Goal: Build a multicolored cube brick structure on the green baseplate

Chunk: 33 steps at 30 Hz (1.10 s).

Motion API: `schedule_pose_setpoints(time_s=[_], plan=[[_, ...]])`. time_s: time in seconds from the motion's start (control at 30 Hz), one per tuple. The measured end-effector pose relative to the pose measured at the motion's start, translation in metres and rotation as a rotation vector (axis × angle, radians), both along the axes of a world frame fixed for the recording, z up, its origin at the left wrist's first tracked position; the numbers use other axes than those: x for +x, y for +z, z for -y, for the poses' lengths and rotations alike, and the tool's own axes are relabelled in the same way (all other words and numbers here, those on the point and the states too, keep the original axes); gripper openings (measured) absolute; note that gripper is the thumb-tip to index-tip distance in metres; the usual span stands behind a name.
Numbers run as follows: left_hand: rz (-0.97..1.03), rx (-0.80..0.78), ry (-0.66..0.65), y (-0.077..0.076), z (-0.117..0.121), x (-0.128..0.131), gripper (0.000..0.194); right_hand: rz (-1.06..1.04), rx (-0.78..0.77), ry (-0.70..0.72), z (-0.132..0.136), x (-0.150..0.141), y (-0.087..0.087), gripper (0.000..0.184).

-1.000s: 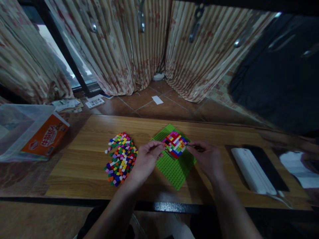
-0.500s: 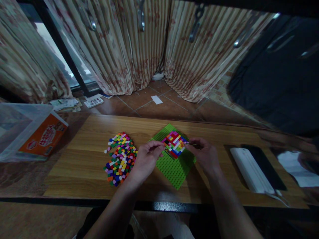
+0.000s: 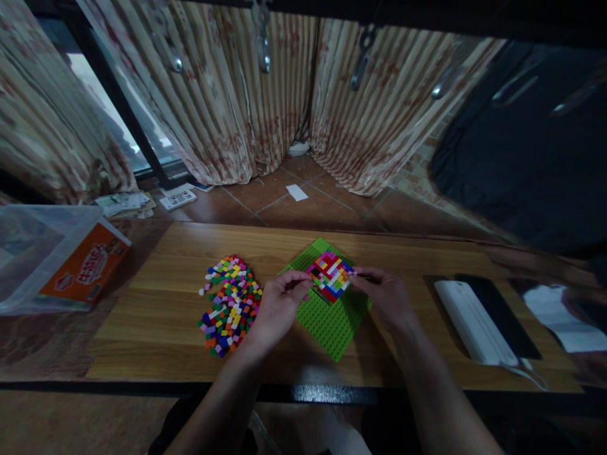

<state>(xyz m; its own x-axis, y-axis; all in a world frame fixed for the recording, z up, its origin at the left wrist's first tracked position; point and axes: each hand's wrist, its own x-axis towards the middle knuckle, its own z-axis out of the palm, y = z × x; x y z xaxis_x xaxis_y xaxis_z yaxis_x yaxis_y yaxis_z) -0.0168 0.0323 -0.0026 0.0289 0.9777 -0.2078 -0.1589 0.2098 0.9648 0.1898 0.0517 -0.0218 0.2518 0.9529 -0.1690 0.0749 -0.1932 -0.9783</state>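
A square panel of small multicoloured building bricks (image 3: 331,276) lies over the green studded baseplate (image 3: 334,332), a dark strip of shadow under its near left edge. My left hand (image 3: 283,304) is closed, thumb and forefinger pinching the panel's left corner. On the opposite side, the fingertips of my right hand (image 3: 386,297) are pinched at the panel's right corner. Whether the panel is fully clear of the baseplate I cannot tell. To the left of my left hand spreads a pile of loose bricks (image 3: 232,309) in many colours.
Everything sits on a wooden table (image 3: 152,316). A clear plastic bin (image 3: 42,253) with an orange label stands at the far left. Toward the right lie a white device with a cord (image 3: 478,325), a black flat object (image 3: 502,313) and white paper (image 3: 564,316).
My right hand has shifted slightly left, its fingertips closer in at the panel's right corner. My left hand stays at the left corner. The camera view has tilted a little.
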Motion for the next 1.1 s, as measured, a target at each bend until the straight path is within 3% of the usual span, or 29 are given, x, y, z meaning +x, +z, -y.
schedule_pose_setpoints(time_s=[0.2, 0.3, 0.4, 0.6, 0.73, 1.1], plan=[[-0.032, 0.013, -0.003, 0.0, 0.0, -0.002, 0.011, -0.024, -0.05, 0.075, -0.001, 0.013, 0.002, 0.04], [-0.048, 0.03, -0.003, -0.002, 0.0, -0.002, 0.011, -0.087, -0.055, -0.007, -0.004, 0.017, 0.004, 0.044], [-0.028, 0.025, -0.003, -0.003, 0.0, -0.002, 0.011, -0.065, -0.029, -0.06, -0.007, 0.011, 0.005, 0.048], [-0.033, 0.03, -0.005, -0.002, 0.001, -0.002, 0.011, 0.048, 0.048, 0.074, -0.008, -0.008, 0.002, 0.043], [-0.04, 0.03, -0.011, -0.004, 0.0, -0.002, 0.013, 0.076, 0.029, 0.078, -0.009, -0.009, -0.004, 0.038], [-0.068, 0.049, -0.001, -0.004, 0.001, -0.001, 0.011, -0.011, -0.001, 0.013, -0.013, -0.012, -0.011, 0.039]])
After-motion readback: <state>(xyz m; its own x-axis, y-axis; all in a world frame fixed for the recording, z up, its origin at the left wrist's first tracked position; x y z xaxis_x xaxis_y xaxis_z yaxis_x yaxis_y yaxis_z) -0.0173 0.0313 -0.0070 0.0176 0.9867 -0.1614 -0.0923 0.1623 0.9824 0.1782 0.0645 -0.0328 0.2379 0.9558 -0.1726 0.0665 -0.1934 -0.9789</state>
